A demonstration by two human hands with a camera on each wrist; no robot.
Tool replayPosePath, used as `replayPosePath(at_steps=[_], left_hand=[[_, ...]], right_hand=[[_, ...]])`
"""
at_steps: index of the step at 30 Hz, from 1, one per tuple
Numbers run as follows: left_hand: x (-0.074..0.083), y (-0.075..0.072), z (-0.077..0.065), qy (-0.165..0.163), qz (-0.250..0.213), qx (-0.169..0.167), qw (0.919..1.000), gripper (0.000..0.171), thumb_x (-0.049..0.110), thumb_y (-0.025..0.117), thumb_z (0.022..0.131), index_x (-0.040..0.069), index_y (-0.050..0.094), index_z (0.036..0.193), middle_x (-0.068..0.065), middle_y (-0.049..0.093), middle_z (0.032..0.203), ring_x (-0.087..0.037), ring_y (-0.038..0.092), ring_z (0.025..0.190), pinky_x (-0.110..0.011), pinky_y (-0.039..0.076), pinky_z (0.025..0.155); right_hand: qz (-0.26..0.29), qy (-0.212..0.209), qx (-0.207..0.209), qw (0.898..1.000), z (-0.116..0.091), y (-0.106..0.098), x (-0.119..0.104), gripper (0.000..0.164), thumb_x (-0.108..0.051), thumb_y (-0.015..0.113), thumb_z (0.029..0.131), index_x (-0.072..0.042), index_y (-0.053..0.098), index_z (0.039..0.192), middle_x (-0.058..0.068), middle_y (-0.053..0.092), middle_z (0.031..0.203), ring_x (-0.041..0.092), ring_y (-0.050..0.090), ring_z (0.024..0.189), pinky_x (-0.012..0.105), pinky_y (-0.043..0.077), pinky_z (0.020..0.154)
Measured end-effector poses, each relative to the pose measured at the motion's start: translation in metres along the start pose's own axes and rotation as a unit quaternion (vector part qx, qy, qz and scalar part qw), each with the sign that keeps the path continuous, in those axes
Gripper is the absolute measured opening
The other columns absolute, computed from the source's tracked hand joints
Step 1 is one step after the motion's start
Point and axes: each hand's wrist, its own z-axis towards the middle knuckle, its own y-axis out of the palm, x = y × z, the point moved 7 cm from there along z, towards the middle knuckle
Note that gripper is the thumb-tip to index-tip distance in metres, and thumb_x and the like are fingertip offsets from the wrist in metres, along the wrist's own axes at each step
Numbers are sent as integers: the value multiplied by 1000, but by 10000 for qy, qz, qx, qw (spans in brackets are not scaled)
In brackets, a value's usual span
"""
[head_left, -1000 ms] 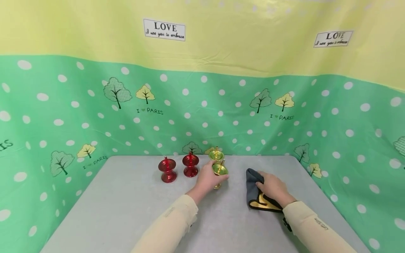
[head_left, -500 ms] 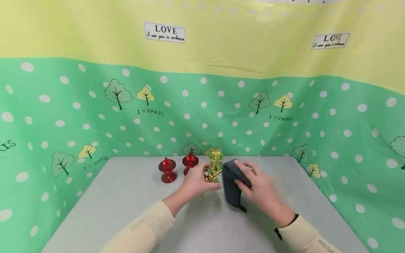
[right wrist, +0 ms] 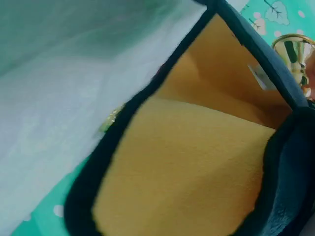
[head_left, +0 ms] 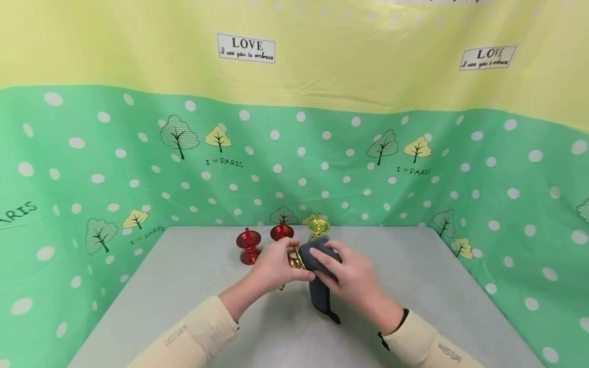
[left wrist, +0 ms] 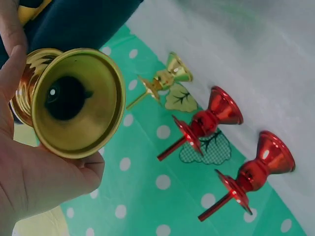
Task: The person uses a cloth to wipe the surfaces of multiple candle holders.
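Note:
My left hand grips a gold candle holder round its stem, tipped sideways above the table. In the left wrist view its hollow, round base faces the camera. My right hand holds a folded cloth, dark grey outside and yellow inside with black edging, against the holder's dish end. The cloth covers the dish and spike in the head view, and one corner hangs below. In the right wrist view the cloth's yellow side fills most of the picture, and the gold base peeks out at right.
Behind my hands, a second gold candle holder stands upright near the table's back edge. Two red candle holders with central spikes stand to its left. A green and yellow patterned curtain encloses the grey table at the back and sides.
My left hand has lifted the front gold candle holder, moved it left and tipped it. My right hand has brought the cloth leftward from the table's right side onto the holder's dish.

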Motion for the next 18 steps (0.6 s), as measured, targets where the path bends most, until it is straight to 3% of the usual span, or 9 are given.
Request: replayPosePath(at_steps=[8, 18], left_hand=[[14, -1, -3, 493, 805, 192, 9953, 81, 43, 97, 74, 5, 67, 138, -12, 77, 127, -26, 74, 108, -41, 63, 89], [24, -7, -7, 815, 1237, 190, 9888, 71, 41, 98, 72, 7, 73, 129, -6, 79, 120, -29, 71, 108, -44, 61, 90]], right_hand=[[-117, -193, 73, 9997, 8, 6, -10, 58, -30, 99, 74, -26, 78, 127, 12, 71, 131, 29, 77, 98, 43, 66, 77], [-863, -713, 383, 9930, 18, 9, -21, 48, -37, 102, 68, -21, 82, 108, -2, 78, 103, 21, 61, 85, 37, 51, 74]])
